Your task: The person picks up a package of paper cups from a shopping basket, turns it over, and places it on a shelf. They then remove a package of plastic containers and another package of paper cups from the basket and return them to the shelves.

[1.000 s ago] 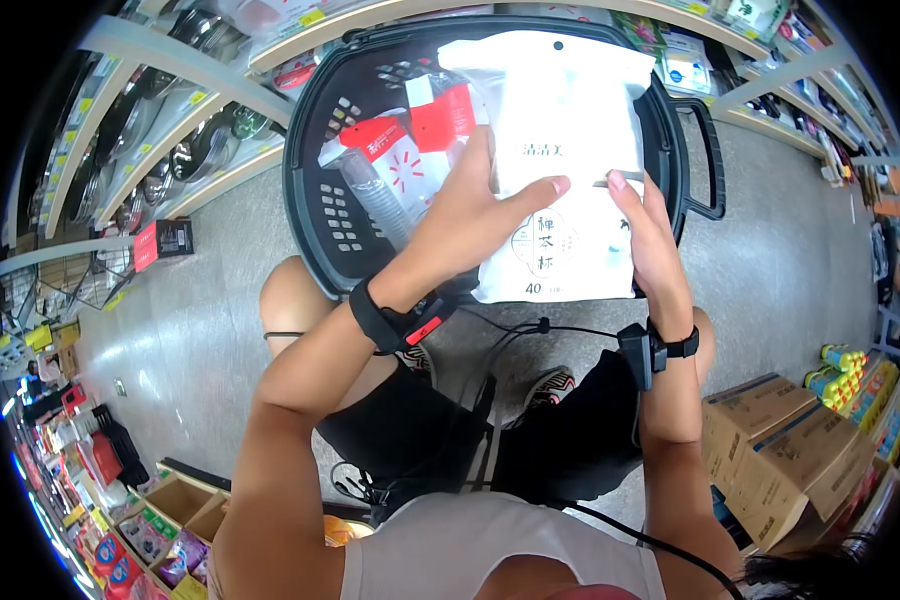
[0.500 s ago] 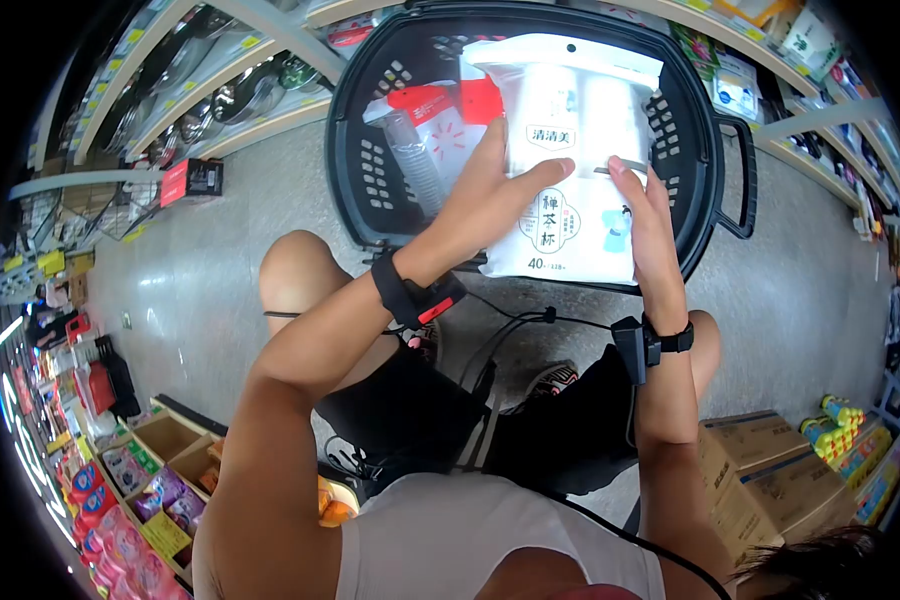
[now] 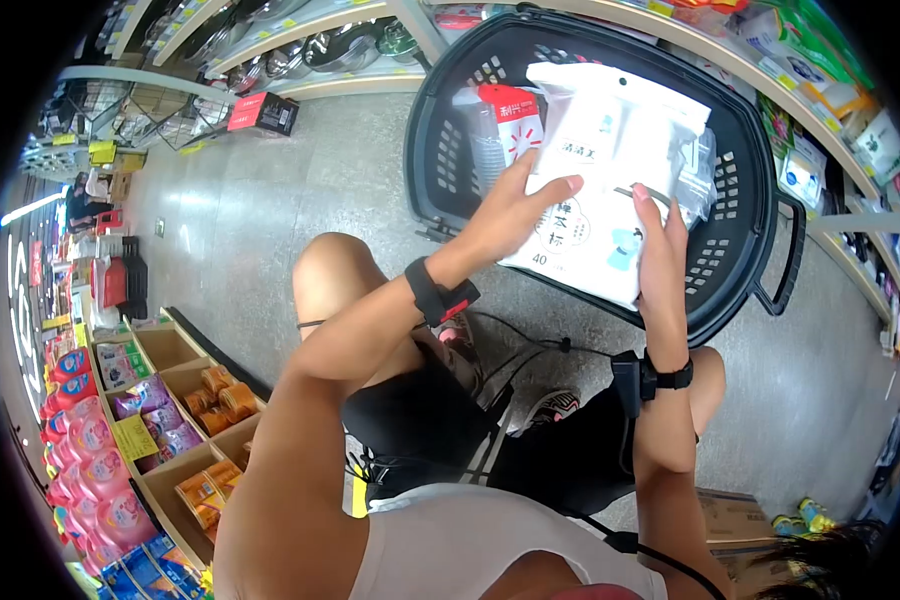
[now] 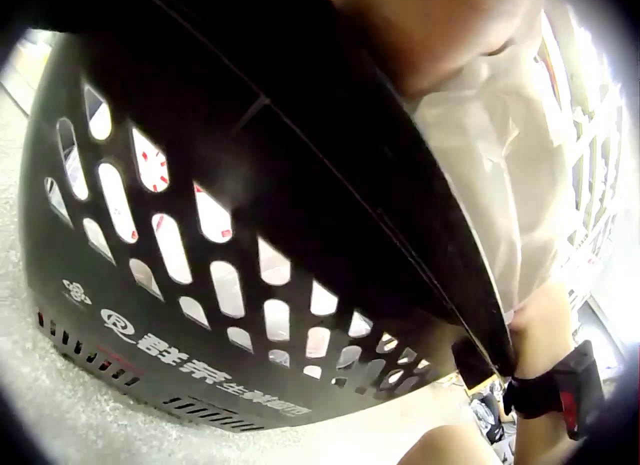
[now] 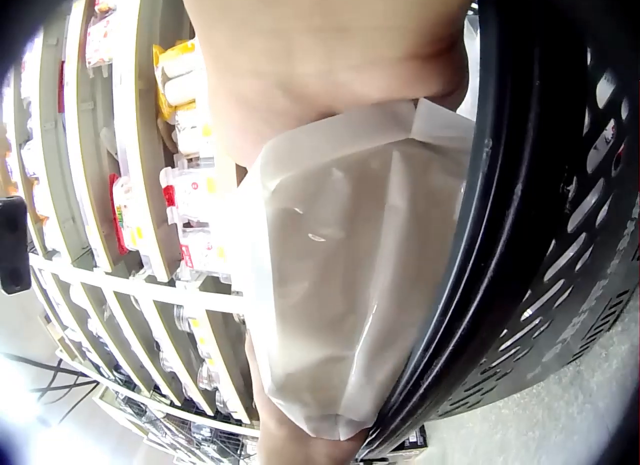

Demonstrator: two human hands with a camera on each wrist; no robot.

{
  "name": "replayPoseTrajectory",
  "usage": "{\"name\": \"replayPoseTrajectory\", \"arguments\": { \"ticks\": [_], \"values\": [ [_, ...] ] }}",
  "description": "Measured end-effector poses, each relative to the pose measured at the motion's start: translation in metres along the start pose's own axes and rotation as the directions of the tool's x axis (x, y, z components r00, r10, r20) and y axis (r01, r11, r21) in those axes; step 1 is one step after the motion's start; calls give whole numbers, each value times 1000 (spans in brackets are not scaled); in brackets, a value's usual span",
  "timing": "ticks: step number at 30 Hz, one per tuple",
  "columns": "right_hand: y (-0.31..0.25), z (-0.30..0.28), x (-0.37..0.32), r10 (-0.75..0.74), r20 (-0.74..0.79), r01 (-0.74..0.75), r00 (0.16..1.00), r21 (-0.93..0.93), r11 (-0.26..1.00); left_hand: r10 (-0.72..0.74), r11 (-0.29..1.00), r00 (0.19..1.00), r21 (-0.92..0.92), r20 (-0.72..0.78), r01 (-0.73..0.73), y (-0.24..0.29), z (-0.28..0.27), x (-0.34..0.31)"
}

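A white plastic pack of disposable cups, printed with dark characters and the number 40, lies tilted over the shopping basket. My left hand grips its left side, thumb across the front. On the right side my right hand holds it, its thumb on the printed face near a dark strip. Behind the pack, inside the basket, are a red and white package and a stack of clear plastic cups. Clear plastic packaging shows past the pack's right edge.
The basket's handle sticks out at right. Shelves of pans and packaged goods run behind it. A red and black box stands on the floor at left. Wooden bins and cardboard boxes flank the squatting person.
The view has swung left, so the basket and pack sit further right. The pack now slants clockwise, and clear packaging shows at its right. Both hands keep their hold on the pack.
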State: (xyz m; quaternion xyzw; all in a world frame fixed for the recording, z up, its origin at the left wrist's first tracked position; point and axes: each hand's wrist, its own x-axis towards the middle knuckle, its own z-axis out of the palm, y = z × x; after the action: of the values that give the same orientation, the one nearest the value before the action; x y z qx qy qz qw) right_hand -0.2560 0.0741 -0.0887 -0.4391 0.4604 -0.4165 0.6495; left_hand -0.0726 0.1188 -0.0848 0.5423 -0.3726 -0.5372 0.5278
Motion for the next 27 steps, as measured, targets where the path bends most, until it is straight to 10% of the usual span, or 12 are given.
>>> {"name": "replayPoseTrajectory", "arguments": {
  "ticks": [27],
  "values": [
    [1,-20,8,-35,-235,6,971,-124,992,22,964,992,260,122,-53,-28,19,40]
  ]
}}
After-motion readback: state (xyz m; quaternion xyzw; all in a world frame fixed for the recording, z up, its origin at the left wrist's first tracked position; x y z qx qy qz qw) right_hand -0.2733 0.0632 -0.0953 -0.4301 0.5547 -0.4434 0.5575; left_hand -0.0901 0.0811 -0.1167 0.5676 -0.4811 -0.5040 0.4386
